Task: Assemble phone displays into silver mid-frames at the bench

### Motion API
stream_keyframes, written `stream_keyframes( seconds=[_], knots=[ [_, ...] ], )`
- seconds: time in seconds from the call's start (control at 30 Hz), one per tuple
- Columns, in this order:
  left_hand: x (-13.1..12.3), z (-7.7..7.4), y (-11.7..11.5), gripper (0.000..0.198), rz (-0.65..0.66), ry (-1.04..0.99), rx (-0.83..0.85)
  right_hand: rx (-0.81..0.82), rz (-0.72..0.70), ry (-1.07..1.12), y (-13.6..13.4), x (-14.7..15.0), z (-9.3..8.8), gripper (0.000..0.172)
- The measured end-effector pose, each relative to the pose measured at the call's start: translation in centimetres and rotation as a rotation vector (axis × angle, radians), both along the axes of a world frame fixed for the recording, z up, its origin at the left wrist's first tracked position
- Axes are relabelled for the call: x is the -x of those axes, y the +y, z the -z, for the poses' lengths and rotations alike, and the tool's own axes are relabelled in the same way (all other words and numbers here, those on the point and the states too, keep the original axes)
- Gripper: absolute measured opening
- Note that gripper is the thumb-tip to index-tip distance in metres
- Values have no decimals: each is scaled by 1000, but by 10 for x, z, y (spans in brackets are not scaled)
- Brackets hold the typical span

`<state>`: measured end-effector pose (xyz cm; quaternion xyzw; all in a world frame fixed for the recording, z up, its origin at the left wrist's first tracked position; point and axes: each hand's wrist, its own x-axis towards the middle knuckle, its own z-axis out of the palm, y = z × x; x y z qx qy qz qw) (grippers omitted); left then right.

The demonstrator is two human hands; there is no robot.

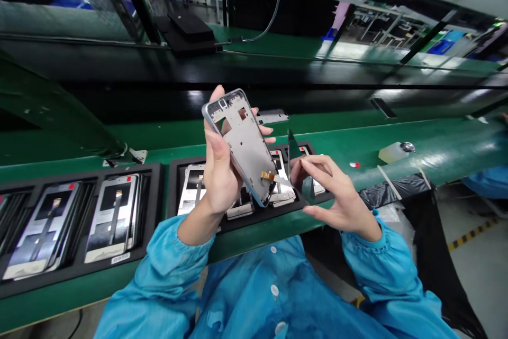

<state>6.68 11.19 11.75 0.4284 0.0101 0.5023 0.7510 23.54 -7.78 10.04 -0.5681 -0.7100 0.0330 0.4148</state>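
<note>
My left hand [220, 170] is closed around a silver phone frame [248, 151], tilted with its flat metal inside facing me. Two cutouts show near its upper end. At its lower end an orange flex cable [269, 175] lies over the frame and leads toward a thin dark phone screen [294, 156]. My right hand [337, 191] grips that screen by its edges, standing it nearly on edge just right of the frame. Below both hands sits a black foam tray [238, 222] with several screens in its slots, partly hidden by my left hand and the frame.
Another black foam tray [156, 196] at left holds stacks of phone screens [109, 212]. A loose phone frame [273, 116] lies behind my hands, and a dark flat piece [383, 108] farther right. A bottle with a metal top [397, 152] stands at right on the green bench [341, 156].
</note>
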Motion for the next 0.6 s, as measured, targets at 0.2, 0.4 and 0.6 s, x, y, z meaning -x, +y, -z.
stream_keyframes(
  seconds=[0.2, 0.4, 0.6],
  knots=[
    [4, -3, 3, 68, -42, 60, -65, 40, 11, 3, -1, 0, 4, 76],
    [4, 10, 10, 65, -62, 57, -275, 23, -32, 101, 13, 7, 8, 77],
    [3, 12, 23, 57, -21, 71, -520, -40, 72, 350, 35, 30, 16, 93]
  ],
)
